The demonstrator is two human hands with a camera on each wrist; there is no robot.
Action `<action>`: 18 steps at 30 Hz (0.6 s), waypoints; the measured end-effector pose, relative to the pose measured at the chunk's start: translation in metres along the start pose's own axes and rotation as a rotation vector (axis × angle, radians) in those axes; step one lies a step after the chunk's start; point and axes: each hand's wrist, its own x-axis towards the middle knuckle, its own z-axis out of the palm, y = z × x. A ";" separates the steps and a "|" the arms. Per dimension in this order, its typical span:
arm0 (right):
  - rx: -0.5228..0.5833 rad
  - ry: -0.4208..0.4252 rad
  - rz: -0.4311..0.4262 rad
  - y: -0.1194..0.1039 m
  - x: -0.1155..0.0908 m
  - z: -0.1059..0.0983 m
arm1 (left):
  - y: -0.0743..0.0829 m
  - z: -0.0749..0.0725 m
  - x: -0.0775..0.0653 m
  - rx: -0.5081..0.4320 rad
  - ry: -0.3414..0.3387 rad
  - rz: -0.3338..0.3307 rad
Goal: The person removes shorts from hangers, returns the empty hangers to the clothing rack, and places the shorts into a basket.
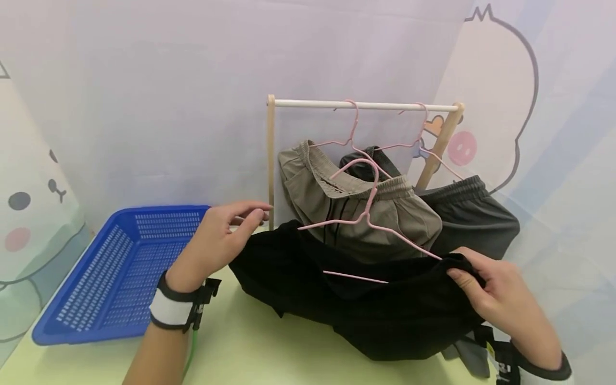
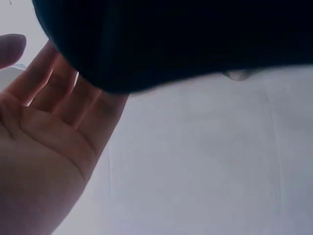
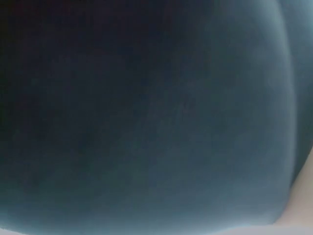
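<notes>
The black garment (image 1: 385, 315) is positioned at centre, on the near side of the rack (image 1: 308, 103). A pink hanger (image 1: 371, 200) is seated in its waist opening, hook upward. The right hand (image 1: 500, 291) pinches the garment's right corner, thumb against fingers; whether it also grips the hanger end cannot be told. The left hand (image 1: 223, 235) is at the left corner, fingers loosely extended, gripping nothing; contact cannot be confirmed. Beyond, beige shorts (image 1: 390, 214) hang left of dark grey shorts (image 1: 481, 219). A blue basket (image 1: 144, 272) stands left.
</notes>
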 end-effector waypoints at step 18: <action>0.287 -0.092 -0.027 0.002 0.034 0.062 | 0.005 -0.011 -0.058 0.127 0.023 -0.036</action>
